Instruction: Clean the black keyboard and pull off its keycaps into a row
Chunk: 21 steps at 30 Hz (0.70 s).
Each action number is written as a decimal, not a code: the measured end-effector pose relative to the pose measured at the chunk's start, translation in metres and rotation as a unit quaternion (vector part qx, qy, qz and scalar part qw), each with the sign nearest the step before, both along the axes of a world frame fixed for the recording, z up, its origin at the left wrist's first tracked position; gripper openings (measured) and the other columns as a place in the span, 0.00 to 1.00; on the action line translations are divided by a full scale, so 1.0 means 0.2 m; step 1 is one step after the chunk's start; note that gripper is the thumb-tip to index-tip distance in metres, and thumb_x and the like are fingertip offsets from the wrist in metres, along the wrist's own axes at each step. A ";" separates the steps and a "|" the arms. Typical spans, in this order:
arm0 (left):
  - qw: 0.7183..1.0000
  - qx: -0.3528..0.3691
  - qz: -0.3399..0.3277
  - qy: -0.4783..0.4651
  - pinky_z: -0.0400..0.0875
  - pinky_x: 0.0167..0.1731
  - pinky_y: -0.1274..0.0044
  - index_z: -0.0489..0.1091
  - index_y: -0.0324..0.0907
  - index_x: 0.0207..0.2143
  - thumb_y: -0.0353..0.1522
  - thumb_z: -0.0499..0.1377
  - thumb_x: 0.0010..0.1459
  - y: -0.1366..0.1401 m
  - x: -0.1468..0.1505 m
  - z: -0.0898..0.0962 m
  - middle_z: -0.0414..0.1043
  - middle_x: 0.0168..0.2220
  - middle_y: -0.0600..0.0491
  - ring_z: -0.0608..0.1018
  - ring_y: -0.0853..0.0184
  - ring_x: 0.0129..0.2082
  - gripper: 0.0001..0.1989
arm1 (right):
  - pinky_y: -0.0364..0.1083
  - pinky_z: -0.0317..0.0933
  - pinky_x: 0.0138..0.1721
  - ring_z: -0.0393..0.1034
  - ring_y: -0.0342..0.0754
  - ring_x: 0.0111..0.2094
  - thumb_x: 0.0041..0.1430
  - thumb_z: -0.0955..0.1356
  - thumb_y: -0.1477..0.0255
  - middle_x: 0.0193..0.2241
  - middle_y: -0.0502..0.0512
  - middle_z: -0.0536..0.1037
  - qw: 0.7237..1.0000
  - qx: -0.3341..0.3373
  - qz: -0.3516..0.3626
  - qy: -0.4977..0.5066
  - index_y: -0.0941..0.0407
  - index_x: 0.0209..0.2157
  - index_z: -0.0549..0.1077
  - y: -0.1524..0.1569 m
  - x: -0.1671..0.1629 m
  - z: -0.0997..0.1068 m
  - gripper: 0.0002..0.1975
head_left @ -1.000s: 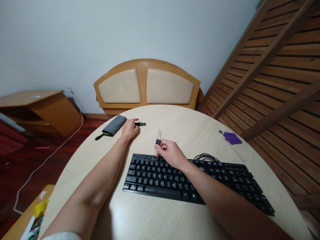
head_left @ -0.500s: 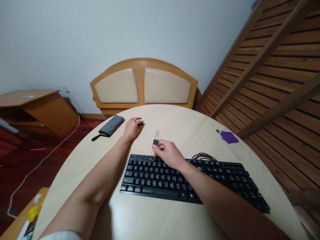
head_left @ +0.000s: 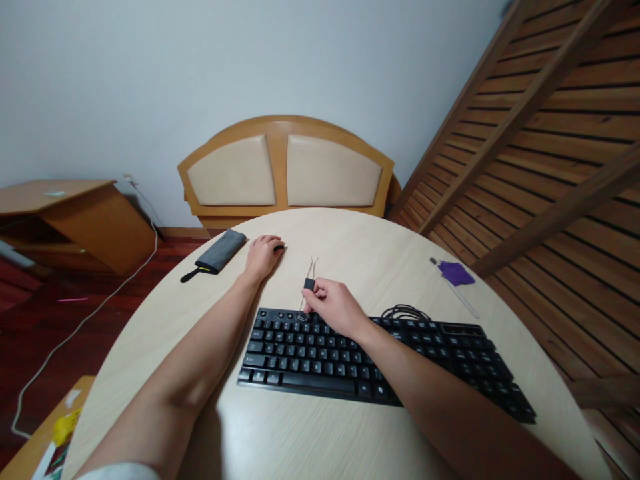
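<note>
The right hand (head_left: 336,305) grips the black middle of a wire keycap puller (head_left: 309,284) between thumb and fingers. One wire end points to the far side; the other reaches the far-left row of the black keyboard (head_left: 320,367), where a keycap sits at the loop, though whether it is hooked cannot be told. The right forearm lies across the keyboard, covering keys right of the middle. The left hand (head_left: 263,257) rests farther off on the round table (head_left: 400,253), fingers curved over small black pieces (head_left: 279,248); whether it grasps them cannot be told.

Just left of that hand is a grey pouch (head_left: 221,251) with a black loop. A coiled black cable (head_left: 407,312) lies behind the keyboard. Toward the far right, a white-handled brush (head_left: 463,297) lies against a purple cloth (head_left: 456,273). Beyond the table stands a padded headboard (head_left: 280,167).
</note>
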State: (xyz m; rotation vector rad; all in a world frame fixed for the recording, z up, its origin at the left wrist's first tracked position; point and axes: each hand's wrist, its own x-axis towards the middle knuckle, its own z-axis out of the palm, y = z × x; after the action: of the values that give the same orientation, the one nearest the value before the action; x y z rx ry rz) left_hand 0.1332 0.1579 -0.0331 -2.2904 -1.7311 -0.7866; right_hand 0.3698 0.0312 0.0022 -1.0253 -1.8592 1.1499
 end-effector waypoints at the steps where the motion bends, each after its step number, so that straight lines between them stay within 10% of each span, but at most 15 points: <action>1: 1.000 -0.001 0.001 -0.001 0.63 0.52 0.64 0.77 0.45 0.43 0.31 0.59 0.60 0.00 0.00 0.00 0.76 0.49 0.49 0.73 0.56 0.51 0.10 | 0.42 0.66 0.32 0.76 0.45 0.28 0.64 0.65 0.67 0.25 0.53 0.80 1.000 0.000 0.000 0.000 0.57 0.28 0.70 0.00 0.00 0.00 0.11; 13: 0.999 -0.013 -0.003 -0.040 0.63 0.56 0.63 0.72 0.43 0.47 0.32 0.58 0.60 -0.06 0.04 0.07 0.73 0.52 0.46 0.71 0.55 0.54 0.13 | 0.42 0.66 0.31 0.76 0.45 0.27 0.64 0.64 0.66 0.25 0.52 0.80 1.000 0.016 -0.003 -0.005 0.56 0.27 0.70 0.01 0.00 -0.01 0.12; 21: 0.993 -0.106 -0.024 -0.056 0.72 0.44 0.71 0.67 0.38 0.51 0.32 0.58 0.60 -0.36 0.20 0.20 0.76 0.47 0.46 0.78 0.61 0.42 0.17 | 0.42 0.68 0.30 0.75 0.45 0.25 0.62 0.64 0.72 0.23 0.49 0.77 0.998 0.022 -0.038 0.046 0.55 0.41 0.69 0.01 0.00 0.01 0.06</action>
State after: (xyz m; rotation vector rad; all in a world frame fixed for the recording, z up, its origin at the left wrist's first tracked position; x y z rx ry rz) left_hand 0.1724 0.0854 0.0068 -2.4767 -1.8976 -0.7878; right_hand 0.3703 0.0325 0.0038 -0.9931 -1.7511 1.0902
